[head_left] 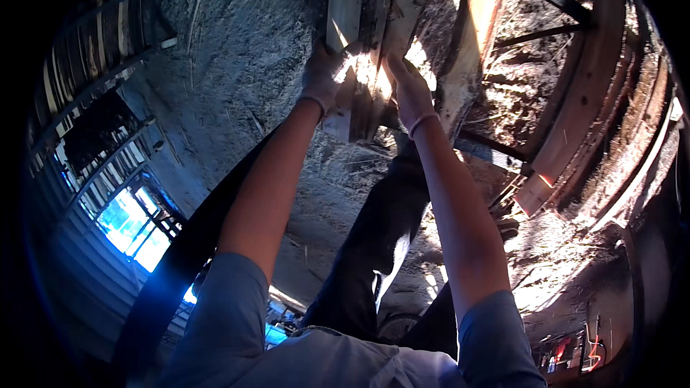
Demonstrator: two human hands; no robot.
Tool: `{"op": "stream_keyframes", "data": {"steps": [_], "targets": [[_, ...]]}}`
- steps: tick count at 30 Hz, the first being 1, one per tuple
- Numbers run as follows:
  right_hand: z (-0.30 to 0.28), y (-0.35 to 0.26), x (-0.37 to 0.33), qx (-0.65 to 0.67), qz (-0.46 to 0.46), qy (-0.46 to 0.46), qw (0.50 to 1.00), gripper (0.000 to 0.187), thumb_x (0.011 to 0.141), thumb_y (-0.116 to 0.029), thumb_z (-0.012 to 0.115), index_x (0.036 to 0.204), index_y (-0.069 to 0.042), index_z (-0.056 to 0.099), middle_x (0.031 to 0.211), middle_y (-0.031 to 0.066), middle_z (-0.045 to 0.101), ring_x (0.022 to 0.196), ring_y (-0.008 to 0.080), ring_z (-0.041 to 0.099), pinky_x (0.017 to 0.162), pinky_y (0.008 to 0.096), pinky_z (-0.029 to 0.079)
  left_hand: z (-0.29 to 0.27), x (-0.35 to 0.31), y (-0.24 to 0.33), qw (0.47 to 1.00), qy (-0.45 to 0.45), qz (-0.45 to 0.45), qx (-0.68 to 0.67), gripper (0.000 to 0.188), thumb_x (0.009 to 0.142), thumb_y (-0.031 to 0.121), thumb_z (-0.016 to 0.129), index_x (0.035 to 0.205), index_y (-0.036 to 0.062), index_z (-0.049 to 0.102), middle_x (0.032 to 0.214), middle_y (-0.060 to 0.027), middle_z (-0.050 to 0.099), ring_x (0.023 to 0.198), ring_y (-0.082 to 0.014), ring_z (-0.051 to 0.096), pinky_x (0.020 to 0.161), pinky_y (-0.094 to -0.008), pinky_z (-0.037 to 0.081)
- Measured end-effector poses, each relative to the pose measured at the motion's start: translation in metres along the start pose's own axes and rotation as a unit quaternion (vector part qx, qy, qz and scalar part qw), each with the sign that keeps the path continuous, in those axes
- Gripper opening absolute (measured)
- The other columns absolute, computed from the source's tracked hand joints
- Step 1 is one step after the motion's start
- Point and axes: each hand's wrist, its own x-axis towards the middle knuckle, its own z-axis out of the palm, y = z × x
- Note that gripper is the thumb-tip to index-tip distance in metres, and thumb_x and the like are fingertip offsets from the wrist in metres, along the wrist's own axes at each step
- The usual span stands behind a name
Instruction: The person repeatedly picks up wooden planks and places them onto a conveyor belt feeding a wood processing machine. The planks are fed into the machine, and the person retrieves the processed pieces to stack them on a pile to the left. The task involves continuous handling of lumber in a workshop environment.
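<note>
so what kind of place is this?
Looks like a woodworking or sawmill-type workshop. Sawdust and shavings cover the floor, long wooden planks are held by both gloved hands, left hand and right hand, and curved timber pieces lie stacked at the right.

I see two pale wooden planks [359, 21] lying close side by side, running from the top edge of the view down toward me, with a dark gap between them. Their near ends are rough and splintered, and strong sunlight falls on them. They lie over a ground covered with sawdust.
</note>
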Motion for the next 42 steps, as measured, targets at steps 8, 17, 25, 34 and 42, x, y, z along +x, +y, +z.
{"op": "stream_keyframes", "data": {"steps": [8, 17, 25, 34, 42], "targets": [[0.035, -0.059, -0.050, -0.251, 0.057, 0.032, 0.966, 0.048, 0.089, -0.035, 0.076, 0.117, 0.004, 0.069, 0.103, 0.0100, 0.073, 0.089, 0.0142, 0.067, 0.079, 0.0278, 0.052, -0.010, -0.041, 0.026, 0.865, -0.158, -0.140, -0.455, 0.053, 0.092, 0.031, 0.073, 0.131, 0.0000, 0.055, 0.118, -0.0082, 0.065, 0.107, -0.0173, 0.062, 0.090, -0.0333, 0.051], [-0.008, -0.137, -0.163, -0.280, 0.024, 0.046, 0.958, 0.041, 0.095, -0.034, 0.067, 0.113, 0.003, 0.071, 0.099, 0.0081, 0.075, 0.089, 0.0118, 0.064, 0.078, 0.0297, 0.051, -0.025, -0.136, 0.145, 0.817, -0.189, -0.195, -0.508, 0.053, 0.090, 0.023, 0.075, 0.131, 0.0002, 0.052, 0.119, -0.0095, 0.062, 0.102, -0.0173, 0.064, 0.082, -0.0319, 0.056], [-0.057, -0.172, -0.322, -0.147, -0.067, 0.108, 0.981, 0.033, 0.093, -0.027, 0.068, 0.105, 0.004, 0.071, 0.084, -0.0013, 0.066, 0.076, 0.0059, 0.057, 0.066, 0.0264, 0.049, -0.029, -0.267, 0.219, 0.840, -0.194, -0.074, -0.501, 0.048, 0.088, 0.011, 0.074, 0.131, 0.0020, 0.055, 0.115, -0.0047, 0.065, 0.103, -0.0134, 0.061, 0.089, -0.0288, 0.051], [-0.121, -0.251, -0.550, -0.276, -0.129, 0.265, 0.915, 0.029, 0.089, -0.028, 0.072, 0.097, 0.000, 0.070, 0.069, 0.0061, 0.066, 0.064, 0.0108, 0.060, 0.062, 0.0313, 0.049, -0.076, -0.429, 0.344, 0.811, -0.244, -0.060, -0.529, 0.046, 0.081, 0.003, 0.077, 0.122, 0.0031, 0.056, 0.108, -0.0054, 0.065, 0.098, -0.0145, 0.062, 0.088, -0.0320, 0.052], [-0.125, -0.298, -0.743, -0.544, -0.239, 0.366, 0.716, 0.035, 0.086, -0.037, 0.075, 0.099, -0.005, 0.066, 0.075, 0.0146, 0.066, 0.068, 0.0309, 0.069, 0.060, 0.0404, 0.052, -0.067, -0.609, 0.452, 0.918, -0.159, 0.184, -0.313, 0.038, 0.090, 0.016, 0.062, 0.124, 0.0023, 0.052, 0.102, -0.0050, 0.059, 0.091, -0.0169, 0.057, 0.081, -0.0359, 0.049]]}}
